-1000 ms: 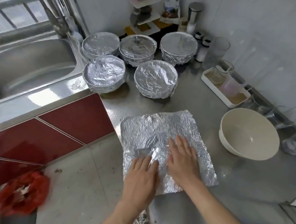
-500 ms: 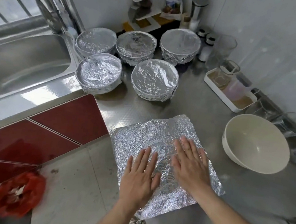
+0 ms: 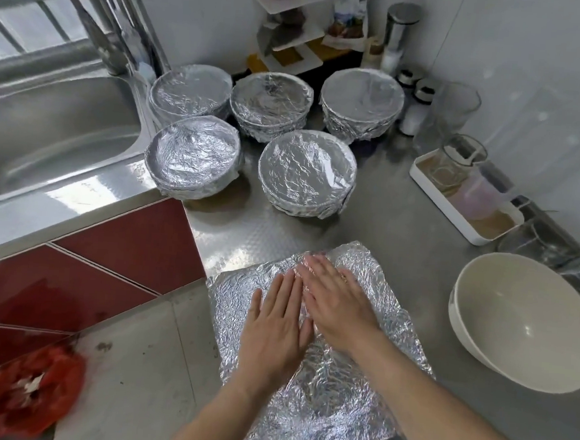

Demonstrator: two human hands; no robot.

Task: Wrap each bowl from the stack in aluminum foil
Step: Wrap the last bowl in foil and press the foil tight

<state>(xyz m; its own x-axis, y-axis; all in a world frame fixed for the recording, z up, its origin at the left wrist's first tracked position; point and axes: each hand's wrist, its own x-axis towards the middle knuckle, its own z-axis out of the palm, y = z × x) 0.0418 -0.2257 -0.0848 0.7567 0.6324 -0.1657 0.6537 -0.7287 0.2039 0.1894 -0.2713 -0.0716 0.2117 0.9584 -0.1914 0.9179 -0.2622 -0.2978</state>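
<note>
A crinkled sheet of aluminum foil [image 3: 331, 394] lies flat on the steel counter [image 3: 377, 226], its near-left corner over the counter's edge. My left hand [image 3: 276, 325] and my right hand [image 3: 337, 302] press on it side by side, fingers straight. The right hand reaches further, its fingertips blurred near the sheet's far edge. An unwrapped cream bowl [image 3: 525, 325] stands to the right of the foil. Several bowls covered in foil [image 3: 307, 171] stand in two rows at the back.
A steel sink [image 3: 47, 141] with a tap lies at the left. A white tray [image 3: 468, 204] with glass jars, shakers and a small shelf line the back and right wall. A red bag [image 3: 25, 397] sits on the floor below the red cabinet fronts.
Both hands have slid forward over the foil, away from me, the right one furthest. The sheet lies flatter. My view has shifted a little closer.
</note>
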